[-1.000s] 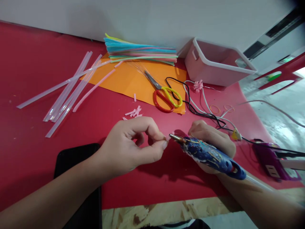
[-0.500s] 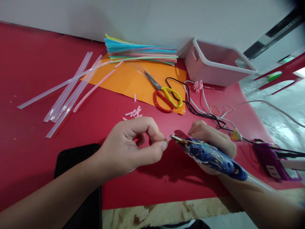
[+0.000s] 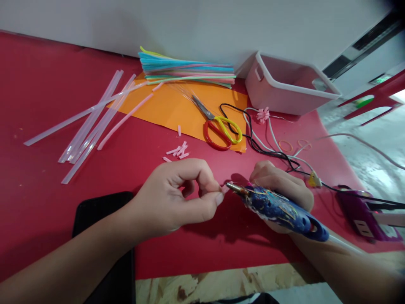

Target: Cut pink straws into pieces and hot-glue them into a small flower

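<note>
Between thumb and forefinger, my left hand [image 3: 185, 196] pinches a small pink pipe cleaner piece [image 3: 225, 188]. My right hand [image 3: 281, 185] is wrapped round a blue hot glue gun [image 3: 281, 213], its body smeared with dried glue. The metal nozzle points left and meets the pink piece or lies just beside it; I cannot tell which. A clear glue stick [image 3: 344, 244] sticks out of the gun's back end. Beyond my left hand lie several short pink pieces [image 3: 179, 150]. A pink pipe cleaner flower [image 3: 263, 114] rests farther back on the right.
Scissors [image 3: 218, 126] lie on an orange sheet [image 3: 152, 109], in front of a pipe cleaner bundle [image 3: 186, 67]. Clear glue sticks [image 3: 95, 122] are at left, a black phone-like slab [image 3: 104, 253] under my left forearm. A pink bin [image 3: 278, 93], cables [image 3: 259, 143] and a purple power strip [image 3: 354, 211] stand right.
My left hand and the pink piece have shifted very slightly down and to the right. The glue gun's nozzle has dipped a little. Everything else stays put.
</note>
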`<state>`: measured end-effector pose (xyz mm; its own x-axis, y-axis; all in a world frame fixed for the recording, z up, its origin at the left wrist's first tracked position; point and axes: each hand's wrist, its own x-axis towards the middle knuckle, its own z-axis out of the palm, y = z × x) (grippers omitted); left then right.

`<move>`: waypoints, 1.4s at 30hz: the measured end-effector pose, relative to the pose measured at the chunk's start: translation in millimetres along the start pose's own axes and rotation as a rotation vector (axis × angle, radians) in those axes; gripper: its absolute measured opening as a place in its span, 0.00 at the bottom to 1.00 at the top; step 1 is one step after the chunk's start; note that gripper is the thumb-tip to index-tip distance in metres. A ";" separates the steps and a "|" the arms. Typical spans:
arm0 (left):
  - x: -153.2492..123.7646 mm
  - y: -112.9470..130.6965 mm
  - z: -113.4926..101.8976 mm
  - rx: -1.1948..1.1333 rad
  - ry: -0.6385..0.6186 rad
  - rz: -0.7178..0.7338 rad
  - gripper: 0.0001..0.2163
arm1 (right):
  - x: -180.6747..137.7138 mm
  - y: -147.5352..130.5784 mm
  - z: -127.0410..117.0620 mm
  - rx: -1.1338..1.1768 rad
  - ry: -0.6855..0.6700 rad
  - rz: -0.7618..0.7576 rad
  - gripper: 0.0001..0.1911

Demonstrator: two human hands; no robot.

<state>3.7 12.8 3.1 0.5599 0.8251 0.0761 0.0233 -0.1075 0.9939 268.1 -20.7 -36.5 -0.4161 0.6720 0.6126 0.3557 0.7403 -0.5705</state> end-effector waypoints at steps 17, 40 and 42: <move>-1.2 3.7 -1.7 -0.003 -0.016 -0.110 0.08 | 3.0 -7.8 6.3 0.035 0.151 0.093 0.04; 0.8 4.8 -2.1 -0.119 -0.051 -0.113 0.06 | 0.9 -4.9 4.7 0.010 0.071 0.068 0.01; 0.5 3.5 -2.3 -0.103 -0.043 -0.091 0.07 | 1.5 -7.2 5.5 0.001 0.099 0.104 0.01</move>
<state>2.2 14.1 6.8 0.5944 0.8040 -0.0159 -0.0082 0.0258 0.9996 260.2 -25.1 -34.5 -0.2923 0.7441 0.6008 0.3916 0.6663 -0.6346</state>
